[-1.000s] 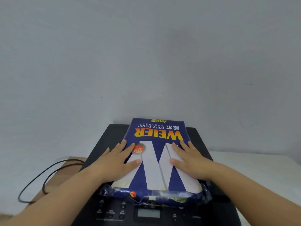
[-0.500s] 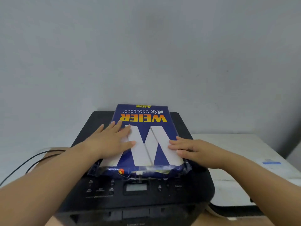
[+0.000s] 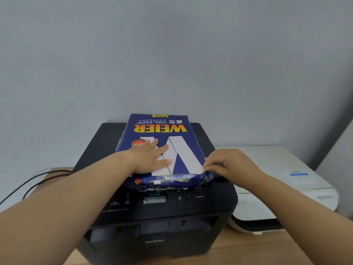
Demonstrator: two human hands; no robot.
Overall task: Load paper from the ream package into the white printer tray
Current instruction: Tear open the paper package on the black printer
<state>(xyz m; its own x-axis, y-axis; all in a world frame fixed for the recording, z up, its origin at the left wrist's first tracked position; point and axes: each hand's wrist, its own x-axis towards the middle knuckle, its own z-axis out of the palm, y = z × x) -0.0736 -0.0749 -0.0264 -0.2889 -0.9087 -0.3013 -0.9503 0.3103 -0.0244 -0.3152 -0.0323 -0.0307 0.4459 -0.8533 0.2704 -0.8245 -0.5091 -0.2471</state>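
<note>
Wooden tabletop (image 3: 257,249), seen bare at the near right edge and at the far left corner; black printer (image 3: 162,222) standing on it at centre, front panel facing the viewer; white printer (image 3: 282,188) standing on it just beside the black one, to the right, its near end rounded; two black cables (image 3: 36,180) lying in curves across the left corner of the tabletop, running toward the black printer.

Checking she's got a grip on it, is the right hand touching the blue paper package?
Touching. In the head view the right hand has its curled fingertips on the near right corner of the ream package, no gap showing.
</note>
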